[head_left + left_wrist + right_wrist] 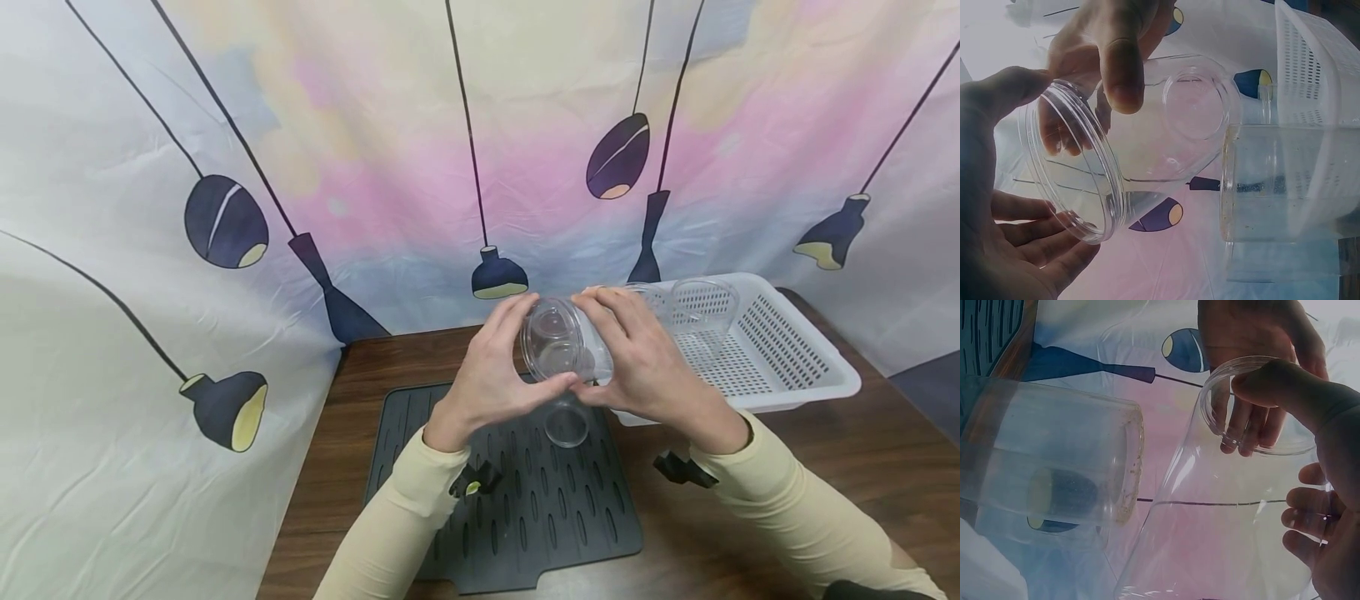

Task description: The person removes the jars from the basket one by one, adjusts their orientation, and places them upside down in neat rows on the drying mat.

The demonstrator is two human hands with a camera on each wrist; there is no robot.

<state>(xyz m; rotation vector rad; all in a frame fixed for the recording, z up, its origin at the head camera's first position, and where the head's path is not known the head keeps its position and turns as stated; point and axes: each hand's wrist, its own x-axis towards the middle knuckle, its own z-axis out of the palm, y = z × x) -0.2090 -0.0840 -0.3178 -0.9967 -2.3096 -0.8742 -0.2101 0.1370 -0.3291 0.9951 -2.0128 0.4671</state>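
Note:
Both hands hold a clear jar [553,337] tilted above the dark mat, its wide ringed mouth toward the person. My left hand [487,371] curls round the rim, thumb on one side and fingers on the other, as the left wrist view shows. My right hand [637,354] grips the jar's body just behind the rim. The jar's rounded base shows beyond the fingers in the left wrist view. Below the hands, another clear container [566,425] stands on the mat; its rim [1132,465] shows small specks in the right wrist view.
A grey ridged drying mat [517,508] lies on the brown wooden table [675,533]. At the back right stands a white perforated basket [798,333] with clear containers [705,304] in it. A patterned cloth [390,167] hangs behind the table and along its left side.

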